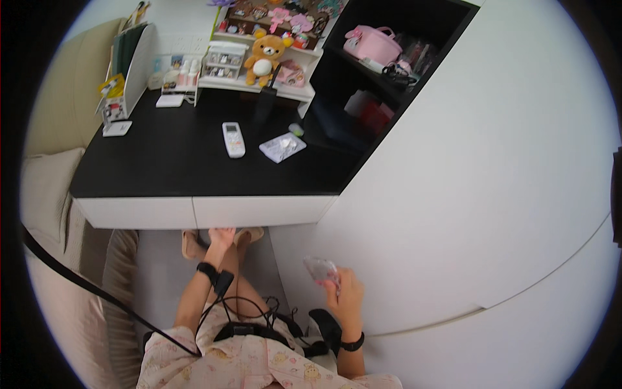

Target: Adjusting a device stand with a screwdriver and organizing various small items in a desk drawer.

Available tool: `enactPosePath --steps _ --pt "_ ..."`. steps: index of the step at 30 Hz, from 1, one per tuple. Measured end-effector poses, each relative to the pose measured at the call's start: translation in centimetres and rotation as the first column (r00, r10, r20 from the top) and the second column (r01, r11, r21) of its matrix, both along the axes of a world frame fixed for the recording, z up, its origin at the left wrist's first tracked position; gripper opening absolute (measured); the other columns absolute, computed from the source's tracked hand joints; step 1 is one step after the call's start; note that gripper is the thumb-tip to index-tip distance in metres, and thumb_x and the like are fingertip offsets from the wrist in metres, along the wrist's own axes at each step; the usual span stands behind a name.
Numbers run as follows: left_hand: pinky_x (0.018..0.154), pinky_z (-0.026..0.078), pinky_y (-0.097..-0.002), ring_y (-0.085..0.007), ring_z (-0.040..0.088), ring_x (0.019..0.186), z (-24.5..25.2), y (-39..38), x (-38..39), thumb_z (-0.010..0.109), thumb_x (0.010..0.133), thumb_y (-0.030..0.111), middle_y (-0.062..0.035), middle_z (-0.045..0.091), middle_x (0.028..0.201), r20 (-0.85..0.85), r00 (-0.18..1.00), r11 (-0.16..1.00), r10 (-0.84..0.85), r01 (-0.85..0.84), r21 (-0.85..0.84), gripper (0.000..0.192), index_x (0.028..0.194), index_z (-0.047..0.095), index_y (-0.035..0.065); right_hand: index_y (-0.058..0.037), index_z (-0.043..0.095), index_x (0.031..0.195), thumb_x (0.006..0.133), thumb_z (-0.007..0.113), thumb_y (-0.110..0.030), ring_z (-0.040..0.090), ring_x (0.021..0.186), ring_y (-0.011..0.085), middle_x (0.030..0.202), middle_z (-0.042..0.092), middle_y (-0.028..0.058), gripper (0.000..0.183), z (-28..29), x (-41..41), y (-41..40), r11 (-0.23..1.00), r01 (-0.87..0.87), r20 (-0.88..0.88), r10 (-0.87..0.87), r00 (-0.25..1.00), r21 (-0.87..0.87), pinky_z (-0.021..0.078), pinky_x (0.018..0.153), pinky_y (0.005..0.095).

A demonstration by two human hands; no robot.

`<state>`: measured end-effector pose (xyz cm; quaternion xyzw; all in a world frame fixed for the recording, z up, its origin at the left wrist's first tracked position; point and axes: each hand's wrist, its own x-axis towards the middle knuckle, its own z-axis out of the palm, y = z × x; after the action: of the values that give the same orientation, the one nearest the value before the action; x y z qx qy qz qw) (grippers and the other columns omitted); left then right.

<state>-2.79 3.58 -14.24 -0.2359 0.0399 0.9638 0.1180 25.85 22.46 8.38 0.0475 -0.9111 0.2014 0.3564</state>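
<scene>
My left hand (222, 237) is at the lower edge of a white drawer front (265, 211) under the desk. Its fingertips are hidden beneath that edge, so their grip does not show. Held up to the right, in front of the white cabinet door, my right hand (346, 294) pinches a clear plastic case (320, 270) with pink and red marks, which looks like a phone case. To the left is a second white drawer front (141, 212), level with the first.
On the black desktop (160, 165) lie a white remote control (233, 140) and a pale flat packet (283, 147). A brown teddy bear (265, 58) sits on the shelf behind. Right stands a tall white cabinet (461, 185); left is a bed (53, 204). Black cables (243, 304) cross my lap.
</scene>
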Motion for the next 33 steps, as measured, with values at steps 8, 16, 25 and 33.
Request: enactPosePath --steps 8,16,25,33 --pt "0.098 0.036 -0.0383 -0.0243 0.045 0.115 0.7 0.0 1.7 0.023 0.093 0.035 -0.0081 0.047 0.127 0.014 1.000 1.000 -0.004 0.004 -0.004 0.046 0.123 0.044 0.0073 -0.0004 0.052 0.094 0.080 0.061 -0.009 0.054 0.057 0.0261 0.076 0.057 0.0123 0.019 1.4 1.8 -1.1 0.999 -0.029 -0.033 0.030 0.999 0.031 0.0426 0.050 0.0322" --pt "0.096 0.038 -0.0364 -0.0224 0.048 0.112 2.5 -0.1 9.1 0.031 0.093 0.039 -0.0065 0.049 0.123 -0.080 0.996 0.999 0.041 -0.043 -0.028 0.044 0.122 0.045 0.0087 -0.0014 0.056 0.103 0.080 0.060 -0.003 0.058 0.073 0.0283 0.091 0.059 0.0146 0.023 1.2 -4.4 -1.5 0.996 -0.083 -0.042 0.081 0.996 -0.025 0.0472 0.066 0.0323" --pt "0.089 0.044 -0.0361 -0.0218 0.057 0.099 -4.4 -8.8 14.5 0.030 0.089 0.026 -0.0081 0.061 0.107 0.273 0.960 0.980 -0.064 0.112 -0.162 0.040 0.116 0.052 0.0051 -0.0079 0.060 0.106 0.078 0.061 -0.009 0.054 0.095 0.0292 0.109 0.056 0.0119 0.028 -3.5 -11.0 0.7 0.999 -0.035 0.108 0.036 0.993 -0.013 0.0451 0.078 0.0370" --pt "0.095 0.040 -0.0366 -0.0203 0.052 0.109 -1.6 -19.2 11.4 0.026 0.090 0.019 -0.0079 0.054 0.123 0.180 0.977 0.960 0.114 -0.062 -0.274 0.043 0.124 0.046 0.0031 -0.0047 0.063 0.096 0.076 0.065 -0.023 0.058 0.084 0.0305 0.093 0.062 0.0108 0.027 -4.2 -10.3 0.6 0.999 -0.031 0.394 0.040 0.918 -0.030 0.0466 0.073 0.0369"
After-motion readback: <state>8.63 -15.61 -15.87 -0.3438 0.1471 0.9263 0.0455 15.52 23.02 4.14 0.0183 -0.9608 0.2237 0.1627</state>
